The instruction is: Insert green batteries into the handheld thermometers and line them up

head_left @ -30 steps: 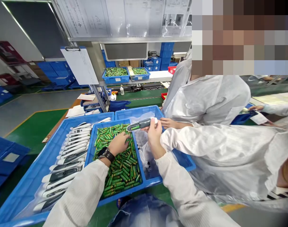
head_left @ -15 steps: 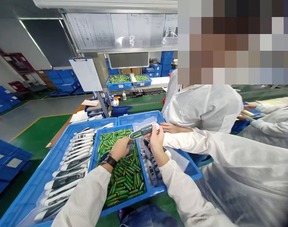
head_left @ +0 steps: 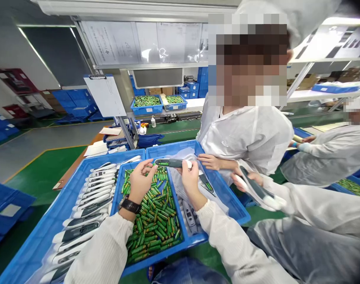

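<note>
My right hand (head_left: 191, 179) grips the white end of a grey-and-white handheld thermometer (head_left: 176, 163). It lies nearly level above the trays, its battery compartment uncovered and a green battery (head_left: 164, 163) visible inside. At the thermometer's dark end is my left hand (head_left: 141, 179), with a black watch on its wrist. Its fingers are bent and apart, the thumb close to the tip; no object shows clearly between them. Below lies a blue tray of loose green batteries (head_left: 156, 221). Grey thermometers (head_left: 189, 215) lie in the blue bin on the right, partly under clear plastic.
White-and-grey thermometers (head_left: 82, 227) lie in a row in the left blue bin (head_left: 32, 246). Across the right bin, a co-worker's hand (head_left: 211, 161) rests at the rim. Another person's hands hold thermometers (head_left: 256, 189) at right. A clipboard (head_left: 105, 94) hangs on a post behind.
My left hand has risen from the batteries to the thermometer's dark end. The thermometer has turned nearer level and shifted slightly left. Another person's hands have drawn back rightward from the bin with thermometers.
</note>
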Tool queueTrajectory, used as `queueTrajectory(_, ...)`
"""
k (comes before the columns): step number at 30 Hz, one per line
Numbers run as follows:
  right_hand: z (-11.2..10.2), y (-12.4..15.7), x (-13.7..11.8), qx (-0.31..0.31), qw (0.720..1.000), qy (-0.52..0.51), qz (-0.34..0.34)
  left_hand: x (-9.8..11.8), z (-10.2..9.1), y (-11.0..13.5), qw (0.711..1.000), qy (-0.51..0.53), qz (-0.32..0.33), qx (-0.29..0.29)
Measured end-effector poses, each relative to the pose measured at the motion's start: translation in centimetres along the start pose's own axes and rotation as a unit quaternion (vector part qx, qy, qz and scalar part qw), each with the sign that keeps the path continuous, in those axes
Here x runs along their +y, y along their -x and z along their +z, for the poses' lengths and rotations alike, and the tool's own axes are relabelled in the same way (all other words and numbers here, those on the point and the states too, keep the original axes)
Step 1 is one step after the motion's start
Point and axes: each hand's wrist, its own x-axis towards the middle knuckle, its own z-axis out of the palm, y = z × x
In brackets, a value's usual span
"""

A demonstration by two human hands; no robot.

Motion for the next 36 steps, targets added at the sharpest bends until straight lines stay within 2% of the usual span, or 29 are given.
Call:
queueTrajectory(4,0.5,0.8,0.7,-0.026,0.997,-0.05,0.06,0.3,1.1,0.1,0.999,0.023,-0.044,0.011)
queueTrajectory(9,0.5,2.0,1.4,-0.06,0.998,0.001,0.031,0.4,1.7,0.1,0.997,0.01,-0.057,0.057)
queueTrajectory(14,0.5,2.9,1.7,-0.077,0.994,0.074,0.001,-0.4,1.6,0.1,0.995,-0.023,-0.057,0.074)
queueTrajectory(21,0.7,3.5,1.4,-0.104,0.993,0.036,0.036,-0.9,1.7,0.0,0.995,-0.001,-0.072,0.072)
queueTrajectory(26,0.6,3.1,2.1,-0.095,0.994,0.033,0.038,-0.7,1.2,0.2,0.993,-0.109,0.004,0.053)
queueTrajectory(31,0.4,2.2,2.5,-0.075,0.996,0.036,0.036,-0.7,0.9,0.3,0.978,-0.173,0.111,-0.018)
queueTrajectory(36,0.1,2.3,1.2,-0.072,0.995,0.068,0.025,-1.2,0.9,0.2,0.974,-0.185,0.13,-0.022)
